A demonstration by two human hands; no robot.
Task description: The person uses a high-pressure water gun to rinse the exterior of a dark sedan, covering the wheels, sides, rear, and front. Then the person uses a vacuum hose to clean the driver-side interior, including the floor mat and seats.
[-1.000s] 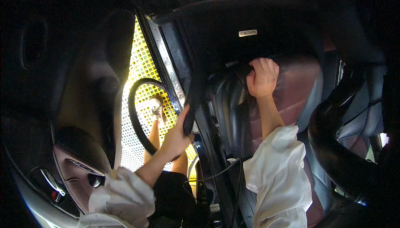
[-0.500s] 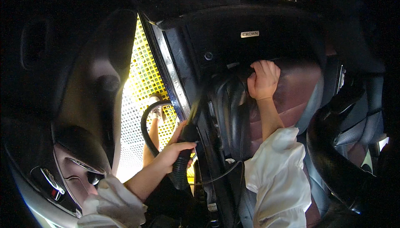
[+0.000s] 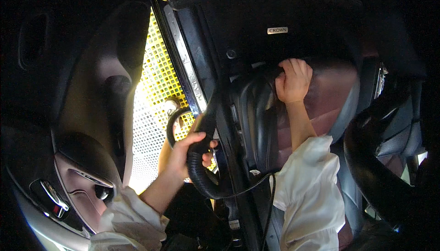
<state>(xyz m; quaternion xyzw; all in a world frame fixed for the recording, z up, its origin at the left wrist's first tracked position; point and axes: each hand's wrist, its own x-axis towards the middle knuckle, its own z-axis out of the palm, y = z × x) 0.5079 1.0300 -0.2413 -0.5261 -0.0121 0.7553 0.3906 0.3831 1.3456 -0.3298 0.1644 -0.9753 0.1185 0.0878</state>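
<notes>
- The hose (image 3: 198, 171), black and ribbed, sits low in the open door gap, curving from a loop in front of the yellow grating (image 3: 160, 74) down past the sill (image 3: 183, 63) toward the seat (image 3: 256, 113).
- My left hand (image 3: 185, 152) is wrapped closed around the hose just below its rigid black upper end, thumb over the top, fingers curled underneath.
- My right hand (image 3: 293, 80) is clenched on the upper edge of the dark seat back; I cannot tell whether it grips only the seat or something thin as well.
- To do this well, I judge I should keep the left grip near the rigid end so the tip stays steerable, and let the slack loop hang outside the door rather than drag across the sill.
- I would brace with the right hand on the seat and feed the hose in without kinking its bend.
- A thin cable (image 3: 261, 182) runs across below the hose; I would keep the two from tangling.
- Against the picture one second ago: the left hand was higher, near the sill with the fingers looser, and the hose loop stood large against the grating. Now the hand is lower and clamped, and the loop looks smaller and tighter.
- The right hand holds the same spot on the seat.
- The door panel (image 3: 87, 177) lies to the left.
</notes>
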